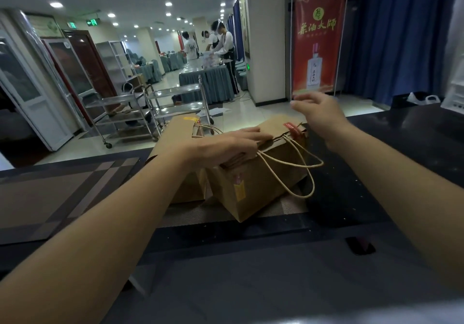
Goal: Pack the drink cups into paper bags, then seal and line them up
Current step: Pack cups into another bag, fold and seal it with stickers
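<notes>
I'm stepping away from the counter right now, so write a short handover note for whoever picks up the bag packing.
Left hand: flat on the folded top of the near paper bag, pressing it down.
Right hand: raised above the bag's far end, open, holding nothing.
A second paper bag stands just behind and left, touching the first.
Done: both bag tops are folded, with red stickers on them.
Left: check the seals and straighten the row. No cups are visible.

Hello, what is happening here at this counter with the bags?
A person is packing paper bags on a dark counter. The left hand presses flat on the folded top of the nearer bag, which has a red sticker on top. The right hand is lifted above it, empty. A second bag stands just behind.
</notes>
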